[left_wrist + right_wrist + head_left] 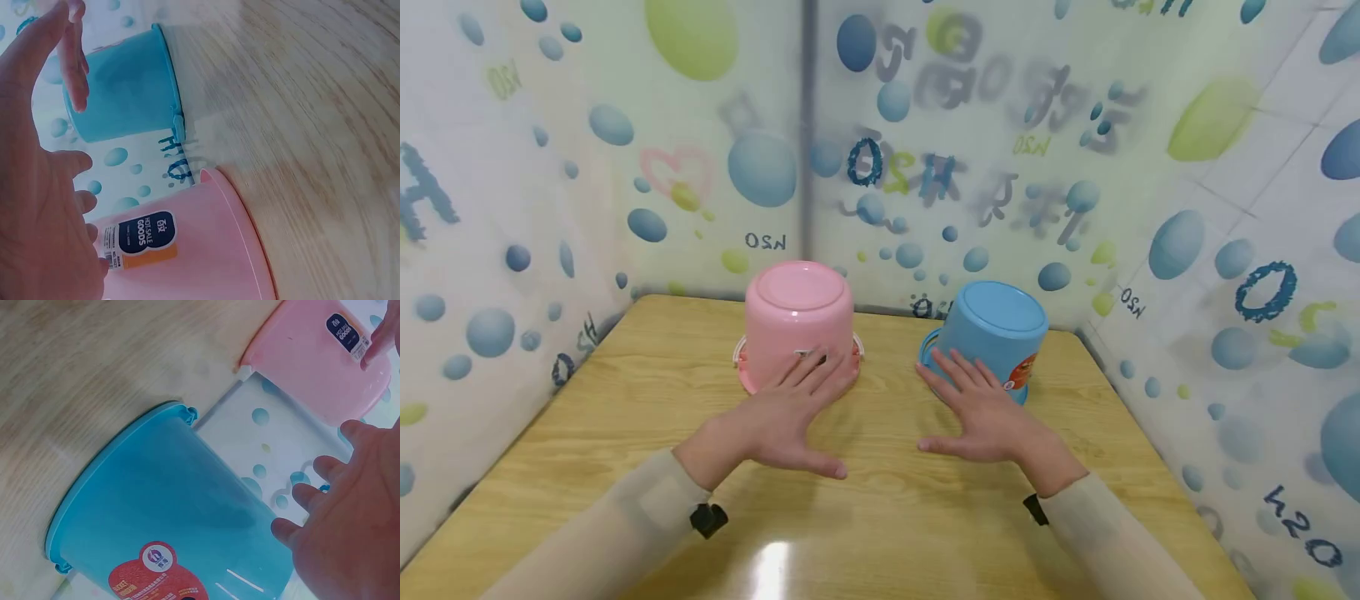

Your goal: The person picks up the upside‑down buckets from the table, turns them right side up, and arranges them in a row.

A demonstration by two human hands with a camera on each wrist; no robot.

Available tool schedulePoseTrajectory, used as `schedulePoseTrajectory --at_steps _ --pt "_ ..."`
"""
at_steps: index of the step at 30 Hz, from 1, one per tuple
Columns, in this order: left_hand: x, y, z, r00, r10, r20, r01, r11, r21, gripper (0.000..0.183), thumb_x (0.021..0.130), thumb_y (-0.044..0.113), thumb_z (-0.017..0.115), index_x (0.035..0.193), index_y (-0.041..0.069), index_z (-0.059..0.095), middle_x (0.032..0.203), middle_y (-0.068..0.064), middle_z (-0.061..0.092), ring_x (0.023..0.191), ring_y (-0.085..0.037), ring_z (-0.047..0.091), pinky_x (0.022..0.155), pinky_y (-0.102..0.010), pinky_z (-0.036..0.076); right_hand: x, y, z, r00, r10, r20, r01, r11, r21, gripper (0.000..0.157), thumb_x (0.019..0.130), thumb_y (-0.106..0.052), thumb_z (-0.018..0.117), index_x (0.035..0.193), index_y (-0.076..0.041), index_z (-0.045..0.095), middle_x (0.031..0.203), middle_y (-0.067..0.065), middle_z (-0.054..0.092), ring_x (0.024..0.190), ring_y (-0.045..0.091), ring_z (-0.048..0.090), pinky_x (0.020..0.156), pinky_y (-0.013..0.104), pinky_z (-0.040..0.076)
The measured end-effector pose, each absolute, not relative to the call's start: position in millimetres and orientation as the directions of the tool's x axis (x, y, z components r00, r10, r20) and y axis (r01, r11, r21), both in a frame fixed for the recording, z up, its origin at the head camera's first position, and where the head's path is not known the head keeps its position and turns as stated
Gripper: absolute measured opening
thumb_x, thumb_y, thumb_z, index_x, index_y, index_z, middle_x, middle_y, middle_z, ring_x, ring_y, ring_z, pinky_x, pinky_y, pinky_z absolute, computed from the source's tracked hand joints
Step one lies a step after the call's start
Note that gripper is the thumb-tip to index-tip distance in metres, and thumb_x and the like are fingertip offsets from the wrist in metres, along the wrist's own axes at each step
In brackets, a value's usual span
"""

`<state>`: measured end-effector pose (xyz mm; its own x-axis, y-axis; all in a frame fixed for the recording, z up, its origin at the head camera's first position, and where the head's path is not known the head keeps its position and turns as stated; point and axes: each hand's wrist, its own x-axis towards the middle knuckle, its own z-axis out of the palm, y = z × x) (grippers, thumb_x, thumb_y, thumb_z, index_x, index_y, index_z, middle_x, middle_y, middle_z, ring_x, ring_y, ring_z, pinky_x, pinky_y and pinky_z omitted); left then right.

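Two plastic buckets stand upside down on a wooden table. The pink bucket, on the left, has a dark and orange label on its side. The blue bucket, on the right, carries a red sticker. My left hand is held out in front of the pink bucket, fingers straight and thumb spread. In the same way my right hand reaches toward the blue bucket with spread fingers. Neither hand grips anything; whether the fingertips touch the buckets I cannot tell.
The wooden tabletop lies under both hands and buckets. Curtain-like walls printed with bubbles and lettering enclose the table at the back and both sides. A dark band sits at each wrist, such as the left wristband.
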<state>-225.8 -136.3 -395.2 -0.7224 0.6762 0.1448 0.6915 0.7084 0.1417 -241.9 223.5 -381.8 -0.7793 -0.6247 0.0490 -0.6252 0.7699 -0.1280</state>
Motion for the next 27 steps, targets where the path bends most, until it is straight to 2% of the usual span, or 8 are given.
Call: schedulePoseTrajectory --at_steps 9,16,23,27 --pt "-224 -144 -394 -0.730 0.668 0.140 0.683 0.708 0.183 0.125 0.083 0.088 0.071 0.176 0.016 0.027 0.184 -0.019 0.015 0.172 -0.044 0.008 0.136 -0.070 0.013 -242 225 -382 -0.792 -0.609 0.048 -0.608 0.778 -0.159 0.103 0.099 -0.073 0.066 0.178 -0.029 0.018 0.188 0.005 0.007 0.173 0.042 0.008 0.136 0.071 0.011" --pt "-222 -144 -393 -0.724 0.674 0.151 0.690 0.701 0.180 0.126 0.082 0.091 0.069 0.178 0.024 0.021 0.186 -0.014 0.014 0.173 -0.040 0.008 0.137 -0.068 0.012 -243 225 -384 -0.792 -0.608 0.060 -0.607 0.772 -0.189 0.102 0.099 -0.071 0.067 0.178 -0.031 0.017 0.187 0.005 0.009 0.172 0.043 0.011 0.135 0.072 0.014" --pt "-220 -157 -400 -0.700 0.685 0.201 0.713 0.656 0.248 0.119 0.086 0.084 0.072 0.174 0.014 0.033 0.185 -0.017 0.016 0.172 -0.042 0.010 0.135 -0.070 0.013 -251 220 -389 -0.765 -0.642 0.058 -0.628 0.722 -0.288 0.098 0.102 -0.063 0.070 0.178 -0.030 0.018 0.186 0.008 0.013 0.170 0.043 0.020 0.131 0.074 0.024" --pt "-219 -168 -401 -0.706 0.676 0.210 0.704 0.640 0.307 0.112 0.090 0.077 0.075 0.173 0.013 0.036 0.184 -0.016 0.020 0.171 -0.044 0.014 0.134 -0.071 0.021 -256 215 -388 -0.769 -0.638 0.035 -0.606 0.712 -0.355 0.096 0.103 -0.060 0.071 0.178 -0.028 0.021 0.186 0.008 0.015 0.169 0.044 0.022 0.130 0.075 0.026"
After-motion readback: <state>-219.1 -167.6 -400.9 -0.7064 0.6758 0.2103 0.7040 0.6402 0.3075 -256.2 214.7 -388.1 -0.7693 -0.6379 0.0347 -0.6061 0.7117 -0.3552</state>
